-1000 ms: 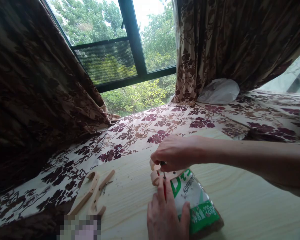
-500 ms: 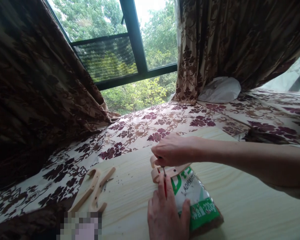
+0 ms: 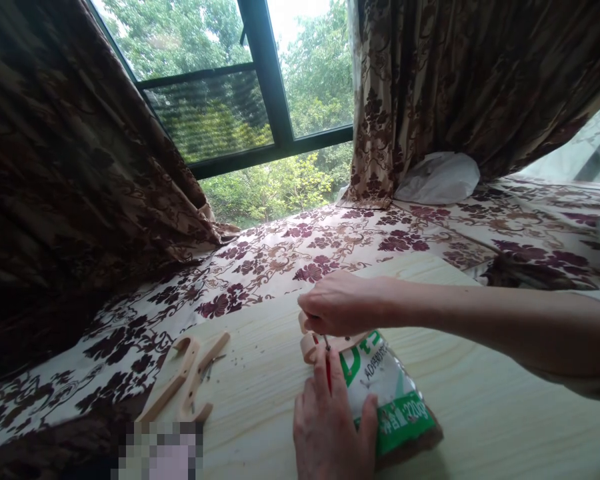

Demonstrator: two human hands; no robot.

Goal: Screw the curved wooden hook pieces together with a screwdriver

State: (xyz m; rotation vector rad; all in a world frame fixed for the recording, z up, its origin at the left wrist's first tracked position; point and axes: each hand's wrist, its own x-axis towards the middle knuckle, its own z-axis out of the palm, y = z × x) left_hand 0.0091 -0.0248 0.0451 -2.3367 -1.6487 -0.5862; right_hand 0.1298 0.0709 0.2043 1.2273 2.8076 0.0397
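Observation:
My right hand (image 3: 333,303) is closed round the top of a screwdriver, whose thin metal shaft (image 3: 327,343) points down at a curved wooden piece (image 3: 309,348). Below it, my left hand (image 3: 333,420) lies with its fingers apart, index and middle fingertips on either side of the shaft's lower end. Something red (image 3: 329,377) shows between those fingers. A green and white plastic packet (image 3: 380,393) lies under the wooden piece and beside my left thumb. The handle is mostly hidden in my right fist.
Two curved wooden pieces (image 3: 180,380) lie at the board's left, with screws (image 3: 209,367) beside them. The pale wooden board (image 3: 260,413) rests on flowered cloth (image 3: 280,267). A white plastic bag (image 3: 440,179) sits near the curtain, below the window.
The view has shifted very slightly. My right hand has turned a little on the screwdriver, and both hands stay in nearly the same place.

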